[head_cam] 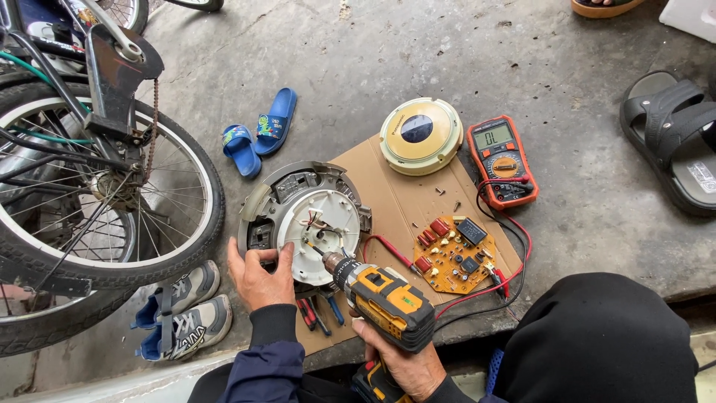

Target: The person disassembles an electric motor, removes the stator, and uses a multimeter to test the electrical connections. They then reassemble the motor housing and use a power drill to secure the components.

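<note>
Screws and wiring show on the round grey-and-white plastic appliance base (306,220), which lies upturned on a flat sheet of brown cardboard (395,186) spread over rough grey concrete floor (358,67). We steady its near rim with our left hand (259,277), fingers (250,257) curled over the edge and pressing on it. Our right hand (406,358) is wrapped tight around the grip of a yellow-and-black cordless drill (384,298), its bit tip touching the white centre plate. Just right of the base lies a round orange circuit board (455,254), clipped to red and black leads running to an orange-cased multimeter (502,160). Beside the meter sits a cream round lid with a dark window (421,134). Spoked bicycle wheels (97,201) stand to the left, small blue sandals (261,134) nearby.
</note>
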